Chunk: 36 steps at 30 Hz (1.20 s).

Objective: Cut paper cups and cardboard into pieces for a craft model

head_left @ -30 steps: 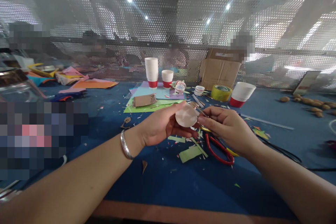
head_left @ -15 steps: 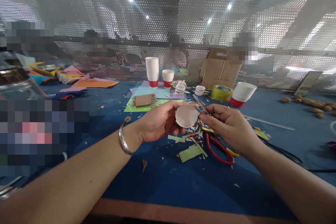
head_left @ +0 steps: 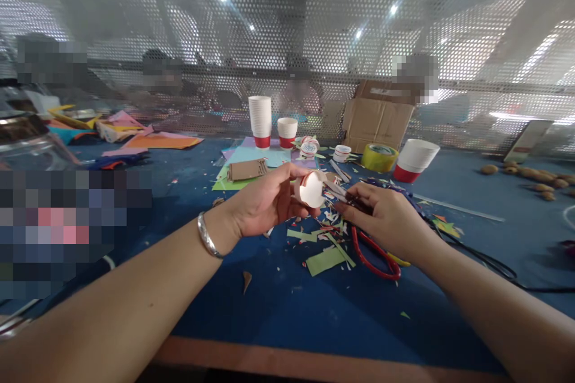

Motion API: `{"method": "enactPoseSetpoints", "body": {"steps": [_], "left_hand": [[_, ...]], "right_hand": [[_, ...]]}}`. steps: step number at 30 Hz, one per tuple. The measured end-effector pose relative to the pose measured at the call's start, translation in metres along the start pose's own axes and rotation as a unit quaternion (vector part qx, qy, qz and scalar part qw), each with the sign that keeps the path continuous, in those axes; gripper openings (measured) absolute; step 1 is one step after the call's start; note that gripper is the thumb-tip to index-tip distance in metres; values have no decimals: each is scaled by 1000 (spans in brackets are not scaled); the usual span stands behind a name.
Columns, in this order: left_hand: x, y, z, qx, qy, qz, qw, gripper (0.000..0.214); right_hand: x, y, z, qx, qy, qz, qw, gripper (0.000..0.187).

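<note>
My left hand (head_left: 274, 200) has its fingers wrapped round a cut-down white paper cup (head_left: 311, 191) with a red band. The cup's open side faces me, and its rim looks uneven. In my right hand (head_left: 389, 215) is a slim silvery tool (head_left: 338, 190), gripped between thumb and fingers; its exact kind is blurred. The tool's tip is at the cup's right edge. Below my right hand lie red-handled scissors (head_left: 375, 260), partly hidden by it. Green paper scraps (head_left: 325, 262) and small cuttings are scattered under both hands.
Behind my hands stand stacked paper cups (head_left: 260, 119), a cardboard box (head_left: 380, 119), yellow tape (head_left: 380, 157) and tilted cups (head_left: 415, 160). Corrugated cardboard (head_left: 247, 170) lies on coloured paper. A black cable (head_left: 485, 256) runs along the right. Perforated metal panels close off the back.
The paper cup has turned from showing its round flat base to showing its open inside. My left hand has shifted slightly left, and the tool's tip has come against the cup's edge.
</note>
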State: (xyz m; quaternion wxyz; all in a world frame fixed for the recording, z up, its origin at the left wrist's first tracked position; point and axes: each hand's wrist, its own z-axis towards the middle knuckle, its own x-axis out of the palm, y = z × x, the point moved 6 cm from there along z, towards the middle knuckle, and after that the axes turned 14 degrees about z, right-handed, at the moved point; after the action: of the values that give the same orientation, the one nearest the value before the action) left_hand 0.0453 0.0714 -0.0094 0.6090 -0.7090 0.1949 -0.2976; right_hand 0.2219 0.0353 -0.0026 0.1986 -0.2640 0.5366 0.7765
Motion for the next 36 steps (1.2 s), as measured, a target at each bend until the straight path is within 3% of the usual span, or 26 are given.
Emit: {"method": "enactPoseSetpoints", "body": {"steps": [9, 14, 19, 23, 28, 32, 36], "left_hand": [[0, 2, -1, -30, -42, 8, 999, 24], [-1, 1, 0, 3, -50, 40, 998, 21], [9, 6, -2, 17, -17, 63, 998, 20], [19, 13, -4, -34, 16, 89, 995, 22], [26, 15, -6, -49, 33, 101, 993, 25], [20, 14, -2, -35, 23, 94, 995, 24], [1, 11, 3, -28, -42, 54, 997, 24]], "right_hand": [[2, 4, -1, -4, 7, -19, 1000, 27], [-5, 9, -4, -32, -47, 30, 998, 33], [-6, 15, -8, -55, -73, 106, 990, 29], [-2, 19, -9, -71, -63, 86, 992, 21], [-2, 18, -10, -78, -70, 66, 992, 16], [-4, 18, -10, -79, -83, 53, 992, 12], [-11, 15, -8, -66, -109, 79, 989, 11]]}}
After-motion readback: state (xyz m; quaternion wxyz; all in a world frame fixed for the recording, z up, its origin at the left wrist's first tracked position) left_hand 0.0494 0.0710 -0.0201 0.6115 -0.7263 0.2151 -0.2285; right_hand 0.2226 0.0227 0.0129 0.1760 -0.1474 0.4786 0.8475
